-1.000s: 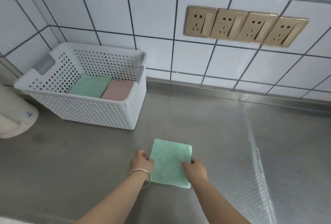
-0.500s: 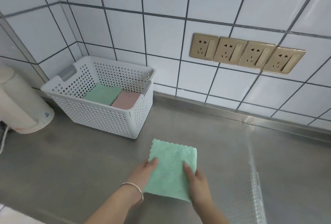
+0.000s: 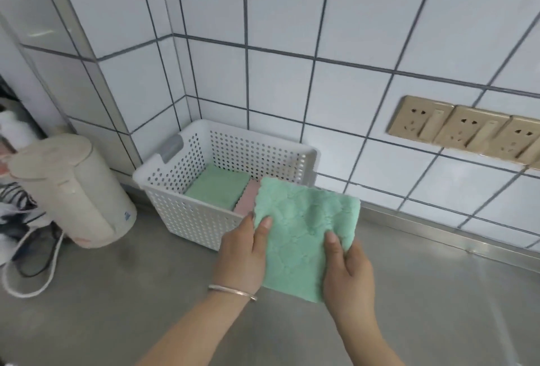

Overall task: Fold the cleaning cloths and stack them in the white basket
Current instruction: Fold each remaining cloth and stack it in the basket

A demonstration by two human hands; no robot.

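Observation:
A folded mint-green cleaning cloth (image 3: 304, 231) is held up off the steel counter, in front of the basket's right corner. My left hand (image 3: 242, 251) pinches its left edge, thumb on top. My right hand (image 3: 347, 272) pinches its lower right side, thumb on top. The white perforated basket (image 3: 187, 213) stands against the tiled wall, just behind and left of the cloth. Inside it lie a folded green cloth (image 3: 217, 188) and a folded pink cloth (image 3: 248, 199) side by side; the held cloth hides part of the pink one.
A beige electric kettle (image 3: 73, 190) stands left of the basket, with a white cord (image 3: 32, 283) looping on the counter. Gold wall sockets (image 3: 464, 131) sit on the tiles to the right. The steel counter (image 3: 438, 307) stretches to the right and front.
Both hands have lifted the green cloth off the counter and carried it up toward the basket. The view has swung left, bringing the kettle into sight.

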